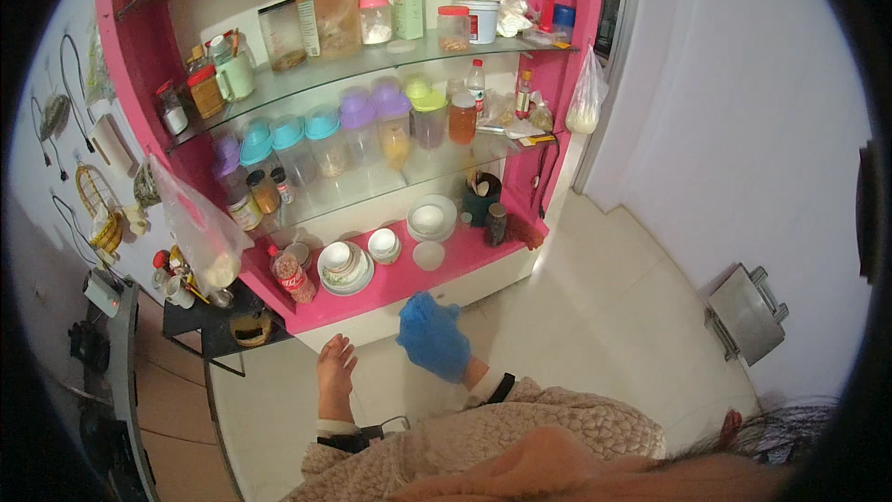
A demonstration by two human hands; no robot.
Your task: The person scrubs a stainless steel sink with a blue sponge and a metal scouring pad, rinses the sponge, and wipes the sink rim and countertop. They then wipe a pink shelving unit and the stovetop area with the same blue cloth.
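Observation:
My right hand (475, 373) is mostly covered by a bright blue cloth (432, 336), held in front of the pink cabinet's lower edge. Its fingers are hidden by the blue material. To its left, my left hand (336, 367) is raised, empty, with fingers apart. Nearest to both hands is the pink bottom shelf (383, 290), carrying stacked white bowls on plates (344, 265), smaller white bowls (384, 245) and more dishes (430, 216). A clear bottle with a red label (292, 275) leans at the shelf's left end.
Glass shelves (372, 70) above hold jars with coloured lids (322, 135). Plastic bags (200, 223) hang at the cabinet's left side and right side (585, 98). A black stand (218, 330) is at the left. A grey metal appliance (748, 314) leans against the right wall.

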